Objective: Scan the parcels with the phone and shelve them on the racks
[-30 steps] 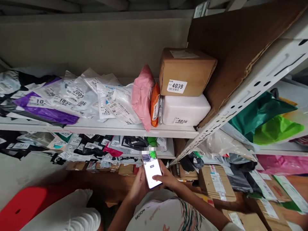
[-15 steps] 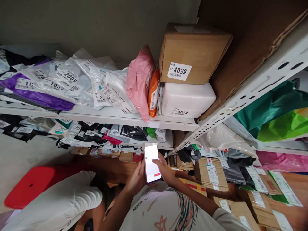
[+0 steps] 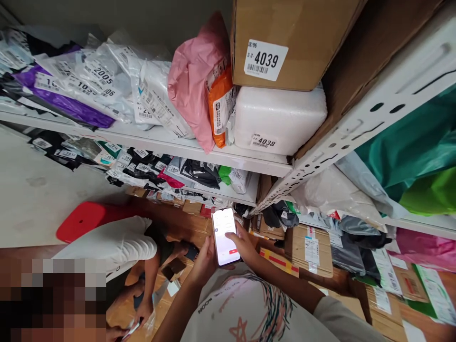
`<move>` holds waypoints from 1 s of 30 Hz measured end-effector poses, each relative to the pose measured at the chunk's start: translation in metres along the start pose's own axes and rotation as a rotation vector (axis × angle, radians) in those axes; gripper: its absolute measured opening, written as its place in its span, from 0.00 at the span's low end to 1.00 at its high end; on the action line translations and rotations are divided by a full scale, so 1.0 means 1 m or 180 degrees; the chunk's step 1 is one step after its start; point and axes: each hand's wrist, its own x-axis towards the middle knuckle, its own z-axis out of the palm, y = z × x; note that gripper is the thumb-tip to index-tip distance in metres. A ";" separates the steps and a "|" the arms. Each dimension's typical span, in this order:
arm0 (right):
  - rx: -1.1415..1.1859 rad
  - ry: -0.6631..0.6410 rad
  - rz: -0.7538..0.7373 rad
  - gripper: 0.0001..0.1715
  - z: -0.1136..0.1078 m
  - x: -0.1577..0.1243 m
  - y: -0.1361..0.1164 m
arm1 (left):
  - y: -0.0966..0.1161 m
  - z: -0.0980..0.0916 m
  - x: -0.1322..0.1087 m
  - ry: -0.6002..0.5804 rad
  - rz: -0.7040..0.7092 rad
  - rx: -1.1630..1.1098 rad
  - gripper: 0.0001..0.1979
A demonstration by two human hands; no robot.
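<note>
A lit smartphone [image 3: 223,244] is held upright in front of my chest, its screen facing me. My left hand [image 3: 204,262] is closed round the phone's left edge. At the right edge my right hand [image 3: 246,248] grips it too, with the thumb over the middle of the screen. A red button shows low on the display; the text is too small to read. The fingers behind the phone are hidden.
Ahead, a white shelf [image 3: 256,162] carries a cardboard box [image 3: 302,42], a white wrapped parcel [image 3: 281,116] and several bagged parcels. A perforated post [image 3: 356,128] slants at right. Cartons [image 3: 313,249] lie below. Another person [image 3: 121,237] is beside a red stool [image 3: 85,218] at left.
My view has moved closer to the shelf, so the boxes look larger and higher. The other person's head and hands have come into view at lower left. Both my hands stay on the smartphone.
</note>
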 end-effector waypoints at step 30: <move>0.0418 -0.0269 -0.0375 0.30 0.132 -0.142 0.100 | 0.023 -0.097 -0.161 -0.0263 -0.0492 0.0624 0.41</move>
